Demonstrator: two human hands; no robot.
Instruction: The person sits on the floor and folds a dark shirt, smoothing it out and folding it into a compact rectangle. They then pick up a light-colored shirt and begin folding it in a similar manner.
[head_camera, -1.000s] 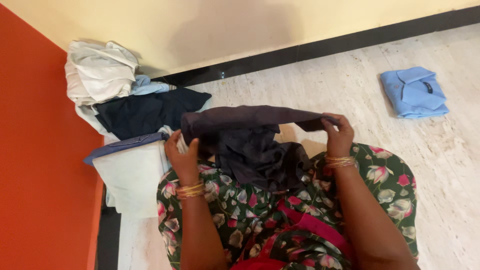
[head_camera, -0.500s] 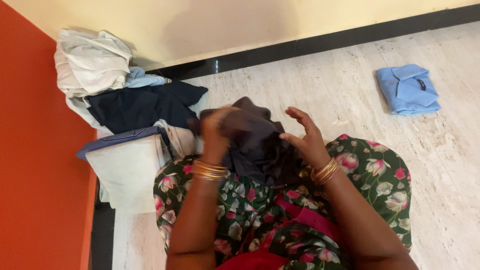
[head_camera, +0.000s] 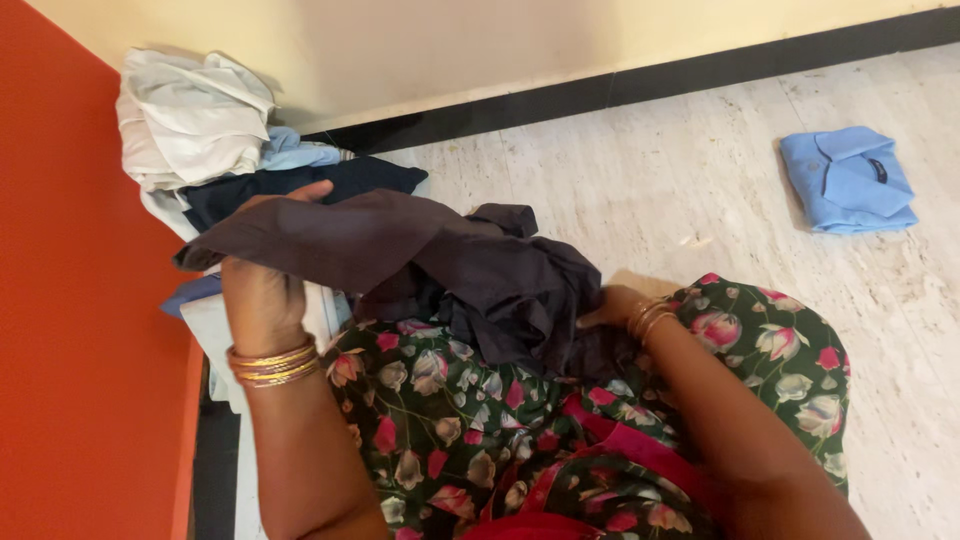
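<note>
the left hand (head_camera: 262, 300) is raised at the left of the view, its grip closed on one end of a dark grey-brown crumpled cloth garment (head_camera: 470, 275); the fingers are wrapped behind the fabric and a flat band of it stretches out over the hand toward the orange wall (head_camera: 70, 330). gold bangles (head_camera: 272, 362) circle that wrist. the rest of the garment slopes down to the right and bunches in a loose heap on the lap, over a dark green dress with pink and white flowers (head_camera: 450, 400). the right hand (head_camera: 612, 305) is low beside that heap, mostly tucked under the folds at the garment's right edge and touching it; how far its grip is closed cannot be told, since the fingers are hidden by the cloth. more gold bangles sit on that wrist.

in the corner behind the left hand lies a pile of clothes: a rumpled white cloth bundle (head_camera: 190, 115) on top, a pale blue piece (head_camera: 300, 152) beside it, and a dark navy garment (head_camera: 330, 182) below, partly covered by the held cloth. well apart, on the pale marble floor (head_camera: 650, 180) at the right, lies a folded light blue collared shirt (head_camera: 850, 180). a black skirting strip (head_camera: 640, 85) runs along the foot of the cream wall.
</note>
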